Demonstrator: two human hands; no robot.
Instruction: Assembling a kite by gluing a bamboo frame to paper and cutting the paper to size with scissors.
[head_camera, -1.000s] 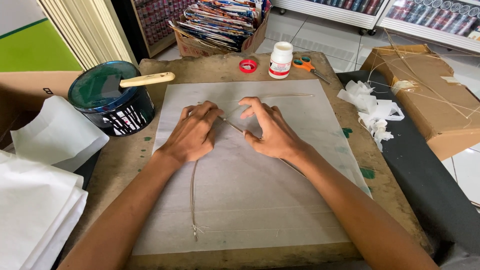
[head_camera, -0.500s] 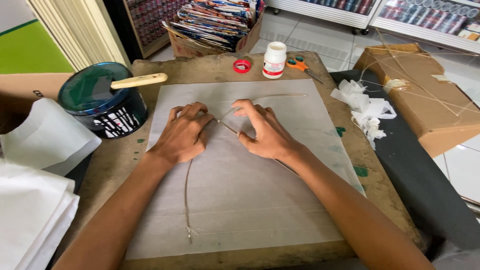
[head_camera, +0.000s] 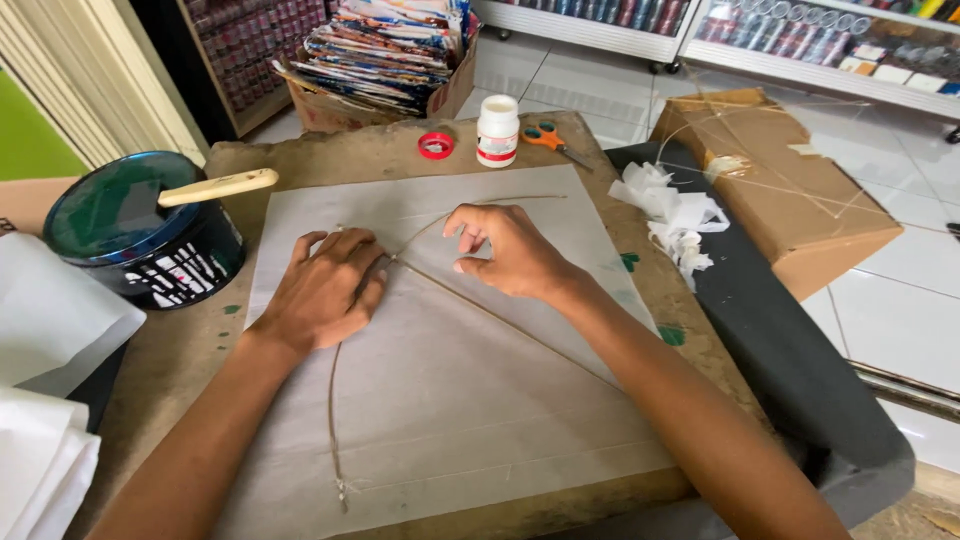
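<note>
Under my hands, a sheet of pale paper lies flat on the worn brown tabletop, and on it rest two thin sticks: a bowed stick curving from near me up past my left hand toward the far right, and a straight stick running diagonally beneath my right wrist. They cross between my hands. My left hand lies palm down, fingers spread a little, pressing on the crossing point. My right hand hovers just beside it, fingers curled loosely, gripping nothing that I can make out. Left of my left hand stands a dark paint tin with a wooden handle resting across it. Beyond my right hand are a small white bottle, a red tape ring and orange-handled scissors. Right of my right hand lie crumpled white paper scraps.
</note>
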